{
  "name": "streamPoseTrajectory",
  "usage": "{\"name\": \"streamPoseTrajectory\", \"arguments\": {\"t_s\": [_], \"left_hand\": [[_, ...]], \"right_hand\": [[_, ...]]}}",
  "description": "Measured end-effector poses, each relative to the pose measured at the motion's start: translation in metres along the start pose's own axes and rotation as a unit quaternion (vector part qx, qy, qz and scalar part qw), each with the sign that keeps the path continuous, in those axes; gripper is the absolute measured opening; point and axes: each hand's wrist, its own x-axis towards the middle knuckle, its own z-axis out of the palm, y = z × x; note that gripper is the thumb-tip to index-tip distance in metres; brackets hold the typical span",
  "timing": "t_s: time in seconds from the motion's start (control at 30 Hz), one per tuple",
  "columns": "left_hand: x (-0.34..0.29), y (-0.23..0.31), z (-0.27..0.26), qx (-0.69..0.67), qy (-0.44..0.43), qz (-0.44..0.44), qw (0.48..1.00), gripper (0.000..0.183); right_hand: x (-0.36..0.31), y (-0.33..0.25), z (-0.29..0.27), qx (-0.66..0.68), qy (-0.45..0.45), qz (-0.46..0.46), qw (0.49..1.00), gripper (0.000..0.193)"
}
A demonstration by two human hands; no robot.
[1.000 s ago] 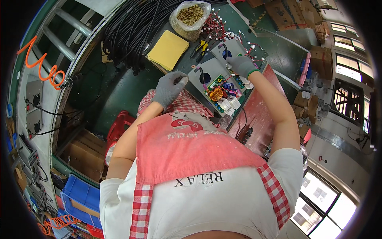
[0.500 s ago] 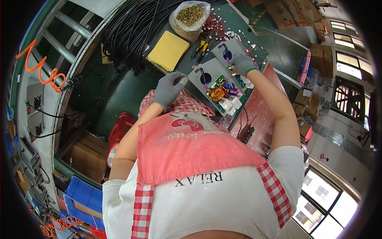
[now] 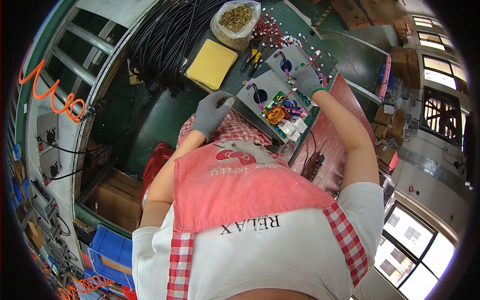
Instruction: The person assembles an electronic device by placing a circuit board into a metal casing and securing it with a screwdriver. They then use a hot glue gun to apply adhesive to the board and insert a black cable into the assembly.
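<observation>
My left hand (image 3: 212,114), in a grey glove, is loosely curled with thumb and forefinger close together. It rests beside the left corner of the nearer grey metal case (image 3: 275,82); anything inside its fingers is hidden. That case carries a green circuit board with a copper-wound coil (image 3: 275,116), white blocks and a black cable. Over the farther grey metal case (image 3: 295,54) is my gloved right hand (image 3: 306,80). Its fingers bend down at the board and wiring there, and I cannot make out what they grip.
Yellow sheets (image 3: 212,65) lie stacked beside a thick bundle of black cables (image 3: 162,45). Behind are a bag of small brass-coloured parts (image 3: 235,22), yellow-black pliers (image 3: 253,59) and red wires with white connectors (image 3: 272,30). A reddish board (image 3: 337,130) lies to the right.
My right hand has shifted very slightly over the farther case. My left hand and both cases stay nearly in place; the surroundings shift a little with the view.
</observation>
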Motion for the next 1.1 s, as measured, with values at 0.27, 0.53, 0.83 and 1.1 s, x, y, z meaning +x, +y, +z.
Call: {"name": "streamPoseTrajectory", "arguments": {"t_s": [0.27,0.53,0.83,1.1], "left_hand": [[-0.008,-0.017,0.004,0.008,-0.036,-0.007,0.999,0.021],[-0.03,-0.034,0.005,0.066,-0.093,-0.048,0.992,0.026],[-0.019,-0.047,0.035,0.062,-0.231,-0.058,0.969,0.025],[0.007,-0.055,0.122,-0.237,-0.321,-0.336,0.853,0.023]], "right_hand": [[-0.008,-0.013,-0.004,0.02,0.028,0.034,0.999,0.017],[0.005,-0.018,-0.031,0.078,-0.077,0.092,0.99,0.022],[-0.02,-0.005,-0.056,-0.006,-0.005,0.072,0.997,0.025],[-0.156,0.059,-0.11,0.225,0.334,0.143,0.904,0.018]]}}
